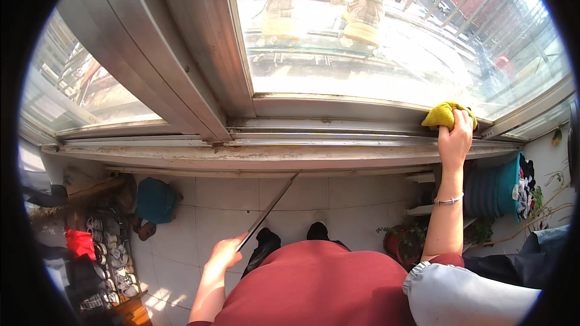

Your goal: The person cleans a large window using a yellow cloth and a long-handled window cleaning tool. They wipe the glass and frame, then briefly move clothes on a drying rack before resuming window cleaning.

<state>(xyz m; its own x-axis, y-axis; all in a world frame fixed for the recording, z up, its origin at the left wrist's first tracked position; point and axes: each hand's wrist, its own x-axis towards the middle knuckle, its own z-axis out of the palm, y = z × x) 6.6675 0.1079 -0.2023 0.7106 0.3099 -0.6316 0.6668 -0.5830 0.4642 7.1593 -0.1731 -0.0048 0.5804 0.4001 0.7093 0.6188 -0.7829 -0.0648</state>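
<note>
My right hand [455, 140], arm stretched forward, grips a bunched yellow cloth [438, 115]. The cloth rests against the lower right of the window pane [408, 63], where the glass meets the metal bottom rail [335, 109]. Part of something dark shows beside the cloth, too covered to name. Low in front of my body, my left hand [225, 253] is closed around one end of a long thin dark rod [271, 206]. The rod slants up and away, its far tip near the wall edge below the sill [317, 153]. Whether that tip touches anything is unclear.
A sliding-window track [326, 137] runs along the sill. Shoes [120, 258] fill a rack at left, near a blue-covered stool [156, 200]. At right are a potted plant [403, 240] and a teal basket [505, 188] of clothes. Two shoes [364, 18] stand outside the glass.
</note>
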